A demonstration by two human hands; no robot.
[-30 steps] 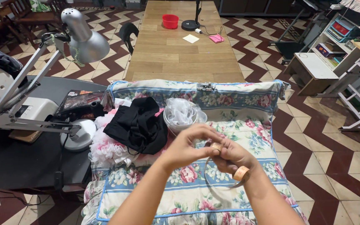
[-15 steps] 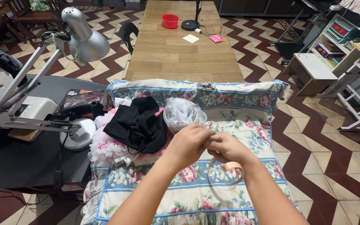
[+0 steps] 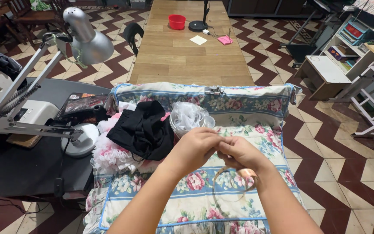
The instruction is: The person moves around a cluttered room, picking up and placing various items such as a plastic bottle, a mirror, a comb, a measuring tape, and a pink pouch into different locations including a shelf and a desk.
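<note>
Both hands meet over the floral cushion (image 3: 239, 108), left hand (image 3: 194, 149) and right hand (image 3: 239, 155) each in a closed grip pinching what seems a thin hoop (image 3: 221, 190), which hangs below them with tan ribbon (image 3: 246, 173) on it

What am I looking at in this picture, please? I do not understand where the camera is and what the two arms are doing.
There is no machine here. The camera sits on a person's head and looks down, so the two bare arms are that person's own. The left hand and right hand meet over a flowered cushion. Together they pinch a thin hoop, and a peach-coloured ribbon roll hangs by the right hand. On the cushion lie black cloth, pink-and-white frilly fabric and a bowl of white netting. To the left stands a silver desk lamp; beyond is a long wooden table.
</note>
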